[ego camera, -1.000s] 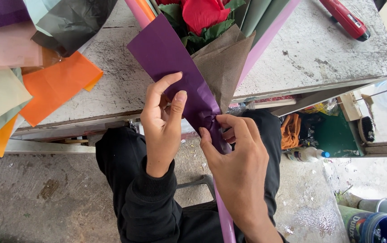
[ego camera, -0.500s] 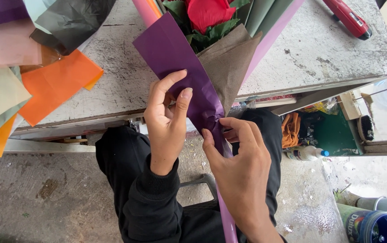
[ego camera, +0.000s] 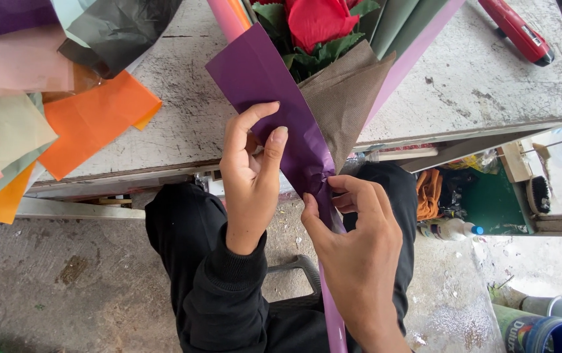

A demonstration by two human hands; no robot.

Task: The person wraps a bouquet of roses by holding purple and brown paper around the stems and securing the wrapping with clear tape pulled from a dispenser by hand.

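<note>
A bouquet lies over the edge of a worn white table: a red flower with green leaves, wrapped in brown paper and a purple sheet. My left hand pinches the purple sheet just below the table edge, thumb and forefinger on it. My right hand grips the gathered neck of the wrapping, where a pink-purple ribbon hangs down between my knees.
Loose coloured paper sheets, orange, pink and black, lie at the table's left. A red tool rests at the far right. Under the table are a brush, a bottle and a blue bucket.
The bouquet and both hands sit slightly lower and closer. My left forefinger has lifted off the purple sheet a little; my right hand keeps its grip at the neck.
</note>
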